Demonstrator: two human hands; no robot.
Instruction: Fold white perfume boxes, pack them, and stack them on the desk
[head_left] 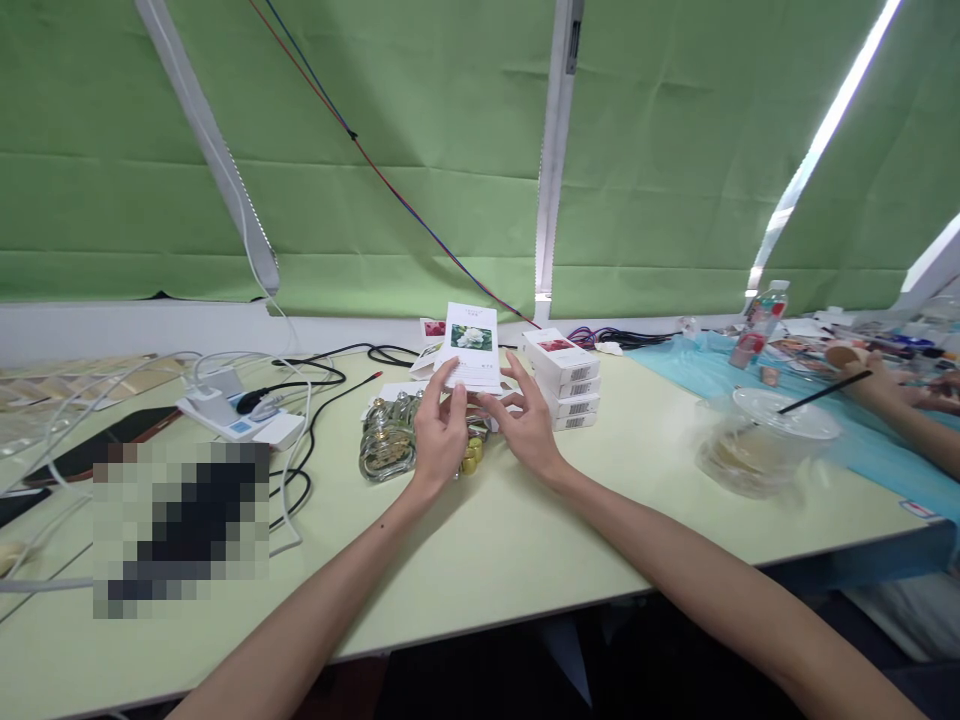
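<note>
A white cardboard box [472, 362] with a white-flower picture is held up, tilted, over the table. My left hand [441, 430] grips its lower left side, thumb in front. My right hand [529, 428] is at the lower right corner, thumb against the bottom edge and index finger raised beside it; its other fingers are partly hidden. Below and behind my hands lie several clear glass bottles [386, 450] and gold caps [471, 456], partly covered. Right of my right hand stands a stack of white boxes [562, 365], the top one with a red-flower picture.
At left are a power strip [232, 415], tangled cables [307, 385], a dark phone [105, 440] and a blurred-out patch. To the right stand a plastic cup [772, 440] with a black straw and a bottle [761, 325] on blue sheeting [686, 375]. Another person's hand [870, 380] is at far right.
</note>
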